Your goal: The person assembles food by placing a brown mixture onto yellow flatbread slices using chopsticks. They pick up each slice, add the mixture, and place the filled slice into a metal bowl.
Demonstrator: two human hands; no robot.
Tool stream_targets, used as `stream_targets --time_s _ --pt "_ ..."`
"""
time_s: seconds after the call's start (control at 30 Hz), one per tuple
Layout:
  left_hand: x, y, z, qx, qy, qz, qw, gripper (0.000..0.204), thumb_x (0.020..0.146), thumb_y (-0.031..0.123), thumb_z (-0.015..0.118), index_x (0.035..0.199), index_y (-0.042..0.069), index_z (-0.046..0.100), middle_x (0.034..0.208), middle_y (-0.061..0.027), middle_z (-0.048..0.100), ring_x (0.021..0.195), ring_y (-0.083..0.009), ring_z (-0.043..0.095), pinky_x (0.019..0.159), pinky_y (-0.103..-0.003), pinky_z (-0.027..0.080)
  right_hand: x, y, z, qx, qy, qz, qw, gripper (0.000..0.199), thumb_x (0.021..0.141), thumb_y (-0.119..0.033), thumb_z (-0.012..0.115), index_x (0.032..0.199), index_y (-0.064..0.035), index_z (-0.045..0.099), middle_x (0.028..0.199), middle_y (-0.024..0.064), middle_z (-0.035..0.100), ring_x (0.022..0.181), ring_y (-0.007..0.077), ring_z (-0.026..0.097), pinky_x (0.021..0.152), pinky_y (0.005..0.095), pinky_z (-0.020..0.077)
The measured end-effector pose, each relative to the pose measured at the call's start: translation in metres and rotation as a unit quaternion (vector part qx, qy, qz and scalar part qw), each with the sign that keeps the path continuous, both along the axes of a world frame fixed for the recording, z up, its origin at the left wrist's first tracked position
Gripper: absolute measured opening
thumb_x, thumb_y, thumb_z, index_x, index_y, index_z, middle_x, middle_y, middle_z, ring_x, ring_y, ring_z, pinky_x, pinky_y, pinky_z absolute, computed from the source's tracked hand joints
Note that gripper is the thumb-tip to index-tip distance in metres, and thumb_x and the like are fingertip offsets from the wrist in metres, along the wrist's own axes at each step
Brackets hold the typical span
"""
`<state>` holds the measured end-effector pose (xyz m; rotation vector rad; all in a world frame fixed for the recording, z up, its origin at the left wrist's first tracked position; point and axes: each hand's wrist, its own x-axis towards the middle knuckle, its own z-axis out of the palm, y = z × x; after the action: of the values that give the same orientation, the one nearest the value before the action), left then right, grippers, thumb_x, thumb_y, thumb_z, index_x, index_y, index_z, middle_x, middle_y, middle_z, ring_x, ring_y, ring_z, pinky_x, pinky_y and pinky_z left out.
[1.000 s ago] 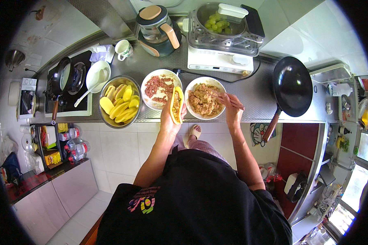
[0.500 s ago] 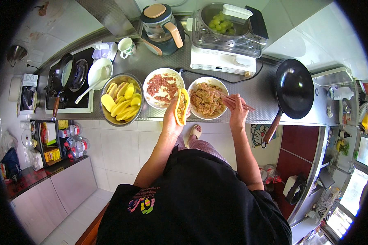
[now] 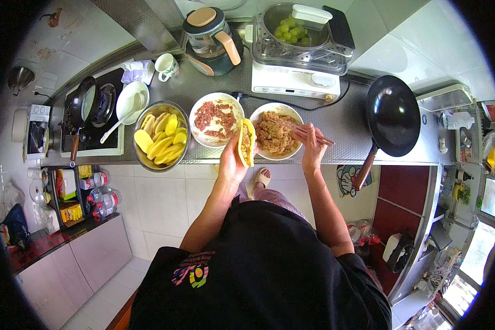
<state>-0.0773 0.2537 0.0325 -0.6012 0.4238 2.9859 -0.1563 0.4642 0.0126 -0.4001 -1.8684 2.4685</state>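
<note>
My left hand (image 3: 232, 161) is closed round a curved yellow slice (image 3: 241, 144), held upright at the counter's front edge, with brownish minced filling showing along its right side. In my right hand (image 3: 312, 153) is a pair of reddish chopsticks (image 3: 325, 141); their tips reach into the minced filling (image 3: 275, 132) at the right side of a white bowl (image 3: 301, 120). Left of it, a second white bowl (image 3: 193, 130) holds reddish meat pieces (image 3: 214, 116). Further left stands a metal bowl (image 3: 139, 156) of yellow slices (image 3: 168, 143), several of them stacked.
A black wok (image 3: 393, 115) lies at the right, its wooden handle over the front edge. Behind the bowls stand a kettle (image 3: 208, 41) and a white appliance (image 3: 291, 78) with green grapes (image 3: 291, 30) on top. A hob (image 3: 113, 124) with a pan is at the left.
The chopsticks and my right hand have shifted slightly left and lie a little flatter at the filling. My left hand keeps its hold on the yellow slice. The whole view has shifted slightly.
</note>
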Motion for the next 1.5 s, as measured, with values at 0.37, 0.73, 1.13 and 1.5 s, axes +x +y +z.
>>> stream_targets --time_s 0.37,0.73,1.13,1.5 --pt "-0.004 0.008 0.010 0.018 -0.026 0.015 0.999 0.031 0.100 0.027 0.054 0.119 0.002 0.058 0.095 -0.0110 0.061 0.083 -0.0220 0.057 0.074 -0.035 0.049 0.017 0.028 0.031 -0.190 -0.024 0.017 0.981 0.032 0.104 -0.029 0.053 0.109 0.0020 0.058 0.099 0.0150 0.068 0.093 0.0260 0.071 0.088 0.0374 0.0591" --pt "-0.044 0.053 0.022 0.044 0.016 0.017 0.999 0.032 0.105 0.027 0.045 0.127 0.007 0.056 0.113 -0.0101 0.065 0.097 -0.0248 0.063 0.086 -0.044 0.053 0.059 0.028 0.120 -0.315 -0.026 0.007 0.949 0.028 0.105 -0.029 0.051 0.105 -0.0023 0.061 0.101 0.0113 0.069 0.092 0.0268 0.071 0.088 0.0398 0.0590" --pt "-0.046 0.065 0.031 0.112 0.204 -0.081 0.969 0.035 0.106 0.035 0.044 0.126 0.008 0.054 0.111 -0.0122 0.064 0.102 -0.0242 0.063 0.088 -0.040 0.051 0.071 0.009 0.136 -0.062 0.099 -0.001 0.993 0.030 0.107 -0.024 0.046 0.106 0.0044 0.058 0.107 0.0180 0.065 0.102 0.0279 0.067 0.093 0.0415 0.0567" --pt "-0.049 0.071 0.043 0.009 -0.027 0.002 1.000 0.037 0.106 0.037 0.044 0.130 0.012 0.056 0.119 -0.0070 0.063 0.108 -0.0223 0.062 0.095 -0.041 0.050 0.081 0.005 0.162 0.380 0.343 0.113 0.852 0.020 0.081 0.003 0.073 0.100 0.0005 0.071 0.108 0.0172 0.068 0.095 0.0269 0.069 0.082 0.0342 0.0559"
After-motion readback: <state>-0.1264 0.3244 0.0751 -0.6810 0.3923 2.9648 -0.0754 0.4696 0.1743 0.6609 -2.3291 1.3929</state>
